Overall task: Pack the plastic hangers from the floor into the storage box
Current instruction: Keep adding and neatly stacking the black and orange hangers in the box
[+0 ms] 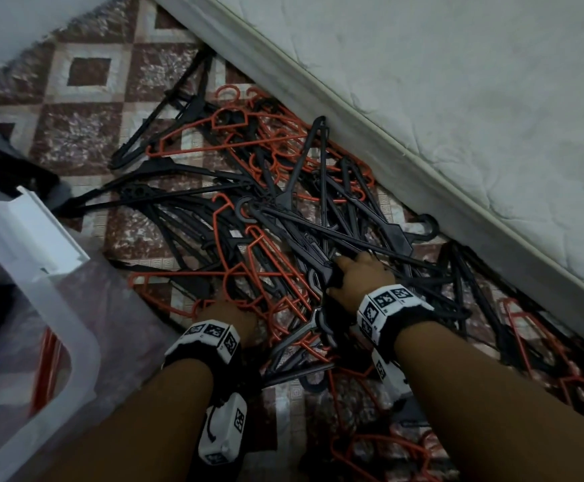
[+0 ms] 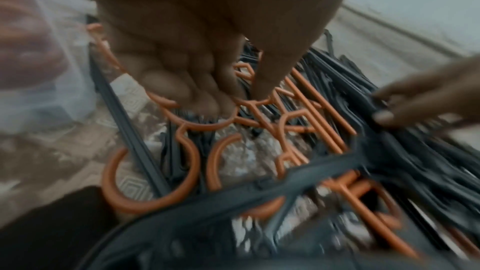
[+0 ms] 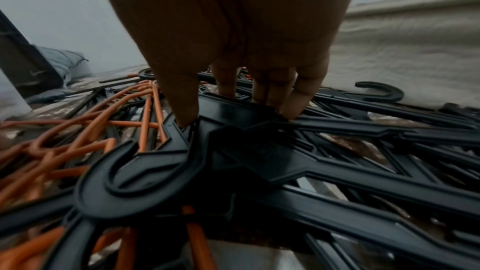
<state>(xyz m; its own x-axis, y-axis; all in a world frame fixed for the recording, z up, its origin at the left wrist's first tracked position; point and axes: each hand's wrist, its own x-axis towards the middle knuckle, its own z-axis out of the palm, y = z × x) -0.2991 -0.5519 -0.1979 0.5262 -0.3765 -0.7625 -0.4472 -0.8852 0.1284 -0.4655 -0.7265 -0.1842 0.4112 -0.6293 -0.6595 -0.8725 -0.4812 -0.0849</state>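
Several black and orange plastic hangers lie tangled on the patterned carpet. My left hand is down on the near edge of the pile; in the left wrist view its thumb and curled fingers pinch the neck of an orange hanger. My right hand sits further right, and its thumb and fingers grip the flat neck of a black hanger that lies on top of the pile. The clear storage box stands at the left with orange hangers inside.
A white mattress runs diagonally along the right side, with hangers up against its edge. The carpet shows bare at the far left. A dark object lies beyond the box.
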